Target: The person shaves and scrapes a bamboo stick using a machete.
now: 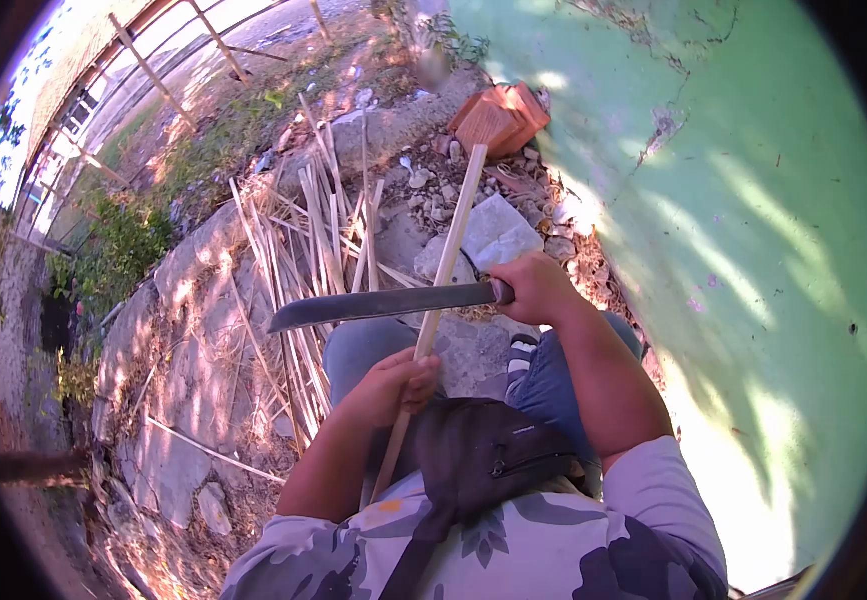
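My left hand (398, 384) is closed around a pale split bamboo strip (459, 215), which slants up and away from my body. In my right hand (535, 290) is the handle of a machete (383, 305), its broad dark blade pointing left. The blade lies across the strip, above my left hand; whether the edge bites into it I cannot tell. Left of my knees a loose pile of thin bamboo strips (298, 260) rests on the ground. A dark bag (493, 450) sits against my front, with the strip's lower end beside it.
A green wall (743, 200) with cracked patches runs along the right. Orange bricks (501, 118) are stacked at its foot, near a pale stone block (500, 233) and rubble. One thin stick (213, 452) lies on the rocky ground at left. Bushes and a bamboo fence stand beyond.
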`<state>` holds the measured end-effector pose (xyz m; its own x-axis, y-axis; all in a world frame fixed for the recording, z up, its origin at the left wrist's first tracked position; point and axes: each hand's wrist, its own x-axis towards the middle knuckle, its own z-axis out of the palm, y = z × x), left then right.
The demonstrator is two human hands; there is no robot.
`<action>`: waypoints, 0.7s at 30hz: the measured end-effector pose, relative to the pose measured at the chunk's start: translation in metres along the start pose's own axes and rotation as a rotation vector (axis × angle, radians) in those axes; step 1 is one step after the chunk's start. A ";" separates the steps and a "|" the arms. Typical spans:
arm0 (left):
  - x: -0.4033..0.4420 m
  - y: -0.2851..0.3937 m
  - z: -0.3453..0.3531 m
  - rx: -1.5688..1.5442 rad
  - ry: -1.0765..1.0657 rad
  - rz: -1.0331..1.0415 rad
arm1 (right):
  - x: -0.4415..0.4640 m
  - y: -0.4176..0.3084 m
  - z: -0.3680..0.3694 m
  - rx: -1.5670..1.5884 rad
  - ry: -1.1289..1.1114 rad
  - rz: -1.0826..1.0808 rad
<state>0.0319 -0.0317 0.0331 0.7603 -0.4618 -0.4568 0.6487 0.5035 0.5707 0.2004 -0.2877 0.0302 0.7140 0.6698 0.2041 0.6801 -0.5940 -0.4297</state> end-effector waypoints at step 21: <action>0.019 0.018 -0.042 -0.094 -0.171 -0.076 | 0.012 -0.016 -0.001 -0.071 -0.032 0.118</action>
<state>0.0596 -0.0009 0.0061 0.6972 -0.6143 -0.3696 0.7107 0.5243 0.4691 0.1986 -0.2706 0.0405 0.7846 0.6068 0.1270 0.6028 -0.6987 -0.3853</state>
